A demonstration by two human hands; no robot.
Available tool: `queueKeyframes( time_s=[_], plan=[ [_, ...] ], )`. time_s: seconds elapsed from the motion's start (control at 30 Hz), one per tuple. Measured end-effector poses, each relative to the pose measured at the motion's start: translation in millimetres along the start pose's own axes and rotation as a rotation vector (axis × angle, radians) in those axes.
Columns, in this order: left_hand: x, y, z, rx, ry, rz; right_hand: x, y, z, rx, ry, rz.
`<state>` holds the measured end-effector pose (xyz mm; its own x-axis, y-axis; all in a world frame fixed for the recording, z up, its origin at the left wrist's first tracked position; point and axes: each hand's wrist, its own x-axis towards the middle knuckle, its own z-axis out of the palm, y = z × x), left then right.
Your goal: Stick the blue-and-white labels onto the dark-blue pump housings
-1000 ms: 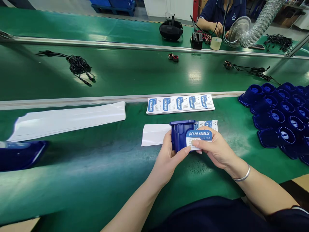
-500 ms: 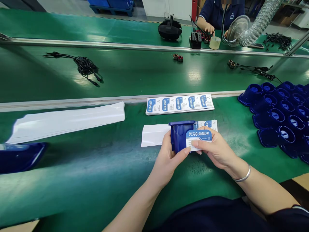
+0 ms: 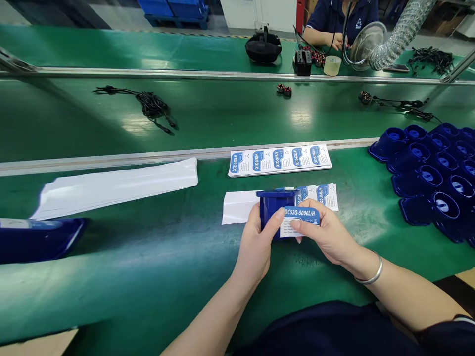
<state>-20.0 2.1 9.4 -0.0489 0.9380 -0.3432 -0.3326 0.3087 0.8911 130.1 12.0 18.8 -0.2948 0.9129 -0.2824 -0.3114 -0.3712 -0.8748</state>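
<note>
My left hand [image 3: 258,242] is closed round a dark blue plastic housing [image 3: 270,203], its thumb pressing the left edge of a label. Between the fingers of my right hand [image 3: 326,230] is that blue-and-white sticker label [image 3: 300,221], printed DC52Q-5000L/H. The label lies against the housing's side, its right part sticking out past it. How much of it is stuck down I cannot tell. Behind the hands lies a partly used label sheet [image 3: 237,206], blank white at its left, with printed labels at its right.
A stack of label sheets [image 3: 280,160] lies beyond the hands. White backing strips [image 3: 122,188] and another blue housing [image 3: 40,240] are at left. Several blue housings [image 3: 432,173] stand at right. Black cables [image 3: 154,106] lie past the ledge. A co-worker [image 3: 336,29] sits opposite.
My left thumb has moved up onto the label's left edge. The housing and label have come slightly lower and to the left. The view has shifted a little.
</note>
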Motion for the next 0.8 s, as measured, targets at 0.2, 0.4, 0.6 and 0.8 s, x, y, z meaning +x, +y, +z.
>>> queueKeyframes(
  time_s=[0.2,0.4,0.6,0.8],
  plan=[
    [-1,4,-2.0,-0.01,-0.072,-0.039,4,-3,-3,0.085,-0.008,-0.023],
    [-3,3,-6.4,-0.033,-0.256,-0.049,8,-10,-12,0.11,-0.024,-0.035],
    [-4,0,-5.5,-0.128,-0.234,-0.019,5,-9,-13,-0.029,-0.092,-0.116],
    [0,-3,-4.4,-0.192,-0.088,-0.013,-2,-15,-14,-0.364,0.038,-0.287]
  ],
)
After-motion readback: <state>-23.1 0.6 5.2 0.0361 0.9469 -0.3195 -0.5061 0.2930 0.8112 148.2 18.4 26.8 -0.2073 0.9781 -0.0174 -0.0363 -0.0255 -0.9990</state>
